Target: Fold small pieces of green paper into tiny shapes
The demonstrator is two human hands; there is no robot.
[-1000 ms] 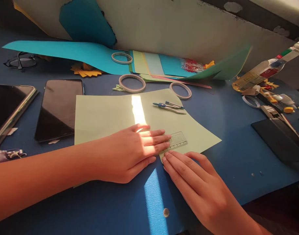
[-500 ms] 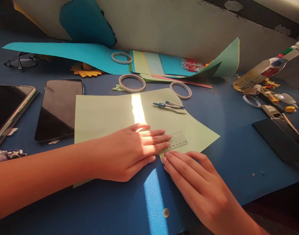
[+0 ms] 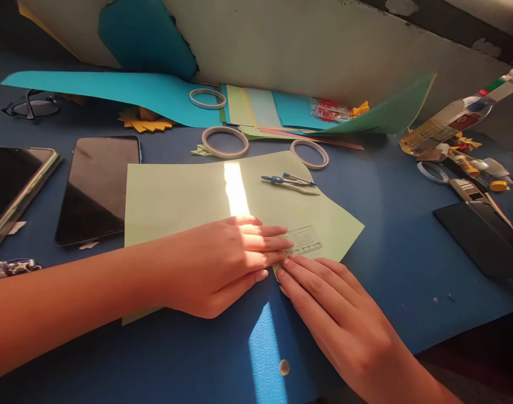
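Observation:
A large pale green paper sheet (image 3: 176, 196) lies in front of me. My left hand (image 3: 226, 252) rests flat on it, fingers stretched to the right over the left end of a small clear ruler (image 3: 306, 240). Close beside those fingertips, my right hand (image 3: 336, 303) has its fingers pressed together on the sheet's near edge, at a narrow strip by the ruler. The right thumb is hard to make out. Beyond the ruler, a blue and silver drawing compass (image 3: 290, 182) lies on the sheet.
Tape rolls (image 3: 225, 141) stand behind the sheet, near blue paper (image 3: 155, 98) and a curled green sheet (image 3: 391, 115). Two dark phones or tablets lie left, one a phone (image 3: 98, 191). A bottle (image 3: 449, 123) and a black flat object (image 3: 483, 235) are at right. A coin-like disc (image 3: 284, 367) lies near.
The pale green sheet's right corner has drawn inward to the left. At the back, the curled green sheet's raised end has swung right and lower. Both hands stay nearly in place.

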